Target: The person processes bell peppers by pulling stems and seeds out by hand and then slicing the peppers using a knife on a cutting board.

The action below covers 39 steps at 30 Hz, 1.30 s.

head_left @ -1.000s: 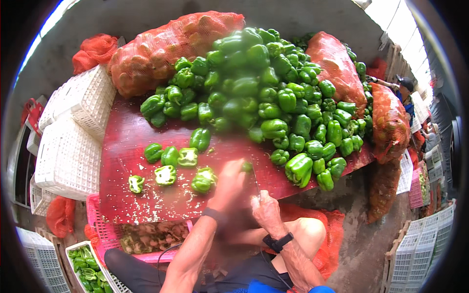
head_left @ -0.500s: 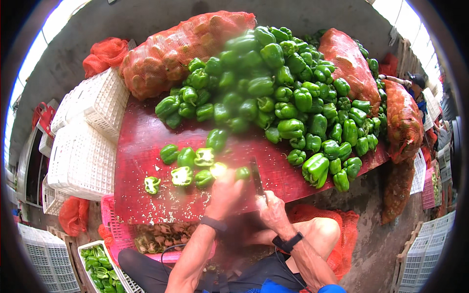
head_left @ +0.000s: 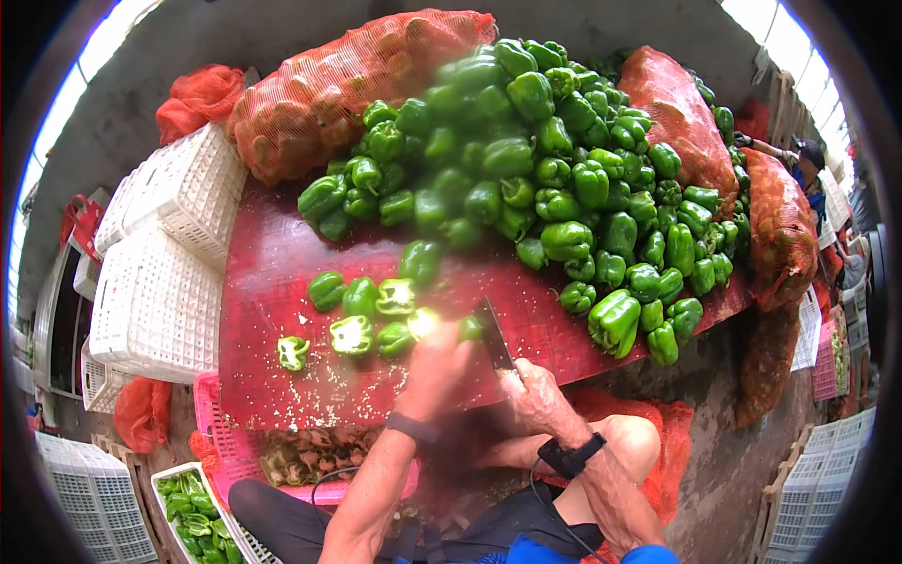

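Note:
My right hand is closed round the handle of a knife, its broad dark blade tilted up and to the left over the red board. To the left of the blade is my left hand, blurred, its fingers against a pale cut bell pepper half. Between that hand and the blade shows a green bell pepper piece. Whether my left fingers grip either one is too smeared to tell. Cut halves and green peppers lie to the left, among scattered seeds.
A large heap of green bell peppers covers the far right of the board. Red mesh sacks stand behind it. White crates are stacked at left. A pink basket holds pepper scraps below the board; a white crate holds peppers.
My right hand has shifted slightly right, and the blade now leans further left, its tip nearer the green piece. My left hand stays in nearly the same place.

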Tool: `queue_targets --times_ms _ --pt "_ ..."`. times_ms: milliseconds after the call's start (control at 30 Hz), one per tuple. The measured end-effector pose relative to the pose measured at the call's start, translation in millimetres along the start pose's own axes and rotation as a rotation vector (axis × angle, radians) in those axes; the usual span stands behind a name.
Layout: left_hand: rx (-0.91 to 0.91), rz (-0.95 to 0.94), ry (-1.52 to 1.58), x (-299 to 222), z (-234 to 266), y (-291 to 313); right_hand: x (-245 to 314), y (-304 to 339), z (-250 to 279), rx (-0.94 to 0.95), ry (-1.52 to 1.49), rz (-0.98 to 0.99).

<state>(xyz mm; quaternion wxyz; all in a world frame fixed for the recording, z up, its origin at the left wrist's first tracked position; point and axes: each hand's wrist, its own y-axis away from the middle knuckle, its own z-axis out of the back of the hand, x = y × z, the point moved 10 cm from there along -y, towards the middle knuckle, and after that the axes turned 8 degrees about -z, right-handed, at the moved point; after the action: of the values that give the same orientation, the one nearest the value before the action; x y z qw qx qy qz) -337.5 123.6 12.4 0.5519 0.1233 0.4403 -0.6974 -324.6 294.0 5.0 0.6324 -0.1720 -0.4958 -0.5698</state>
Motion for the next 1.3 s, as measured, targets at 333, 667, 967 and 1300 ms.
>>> queue_targets --times_ms 333,667,967,1300 --pt "-0.010 -0.044 -0.200 25.6 27.0 -11.5 9.2 -41.7 -67.5 -0.168 0.193 0.288" --pt "-0.147 -0.043 -0.299 52.6 64.7 5.0 15.8 -32.7 -84.6 -0.218 0.267 0.236" --pt "-0.063 0.164 -0.130 46.1 66.3 -0.6 11.7 -22.4 -16.9 -0.229 0.229 0.251" --pt "0.321 0.144 -0.118 22.4 40.2 21.3 -21.2 -43.2 9.0 -0.310 0.153 0.161"
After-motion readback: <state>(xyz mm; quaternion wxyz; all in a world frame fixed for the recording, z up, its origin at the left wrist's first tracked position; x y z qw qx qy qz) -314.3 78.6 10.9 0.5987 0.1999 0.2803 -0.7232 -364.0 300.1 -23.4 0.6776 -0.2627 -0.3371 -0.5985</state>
